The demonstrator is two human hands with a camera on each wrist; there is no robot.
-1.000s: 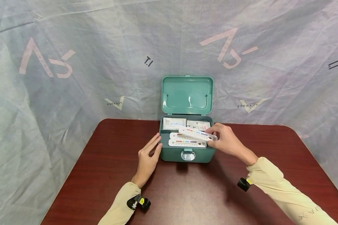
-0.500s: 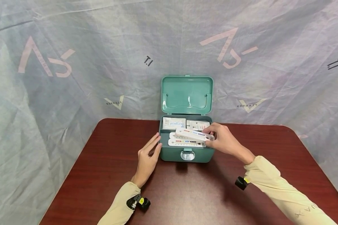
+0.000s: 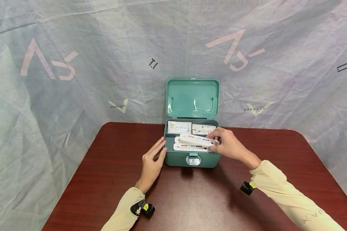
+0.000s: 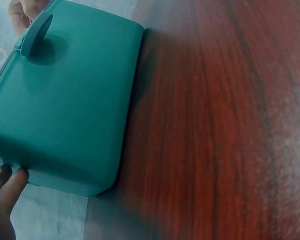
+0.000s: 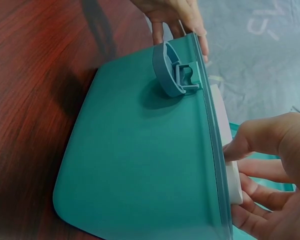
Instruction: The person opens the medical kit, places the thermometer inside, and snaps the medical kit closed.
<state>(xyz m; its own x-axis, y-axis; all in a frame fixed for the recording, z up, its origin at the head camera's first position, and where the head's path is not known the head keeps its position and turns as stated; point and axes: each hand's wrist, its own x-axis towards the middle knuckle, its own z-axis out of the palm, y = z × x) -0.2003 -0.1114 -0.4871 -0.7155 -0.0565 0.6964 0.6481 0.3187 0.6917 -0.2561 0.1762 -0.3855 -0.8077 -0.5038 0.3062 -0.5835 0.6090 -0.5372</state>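
Observation:
A green lidded box [image 3: 174,159] stands at the back of the table, its lid [image 3: 192,96] raised. My right hand [image 3: 229,144] pinches the right end of a white thermometer [image 3: 195,138] with printed coloured marks, held slightly tilted over the front compartment. Beneath it lie two similar white thermometers, the front one [image 3: 188,147] showing most. With fingers extended, my left hand [image 3: 151,163] touches the box's left side. In the right wrist view the thumb and fingers of the right hand [image 5: 275,170] close on the white piece at the box rim.
The rear compartments hold a white "Surgical" packet [image 3: 179,127] and small white packets [image 3: 203,129]. A metal latch [image 3: 193,159] juts from the box front. Dark red wooden table [image 3: 110,179] surrounds it, with a grey printed cloth [image 3: 133,38] hanging behind.
My right hand has shifted slightly left and lower with the thermometer, which now lies further over the two below. The left hand stays against the box.

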